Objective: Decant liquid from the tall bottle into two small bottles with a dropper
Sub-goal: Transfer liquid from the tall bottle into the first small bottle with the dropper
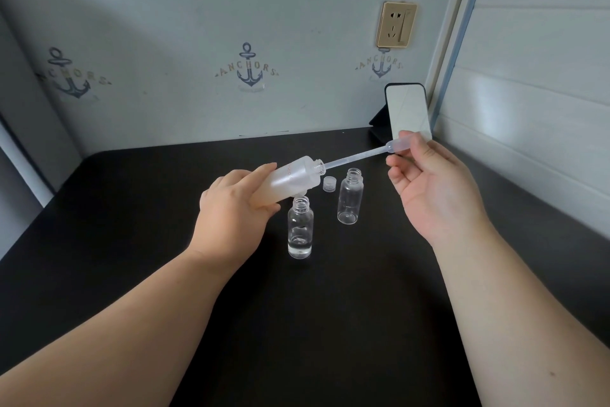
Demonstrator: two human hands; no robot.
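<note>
Dropper point(358, 156) tip hidden inside tall bottle point(290, 179)

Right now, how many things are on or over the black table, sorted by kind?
Tall bottle: 1, tilted, gripped by the left hand
Small bottles: 2, near and far
Dropper: 1, pinched by the right hand
Loose cap: 1
Phone: 1
Total: 6
</note>
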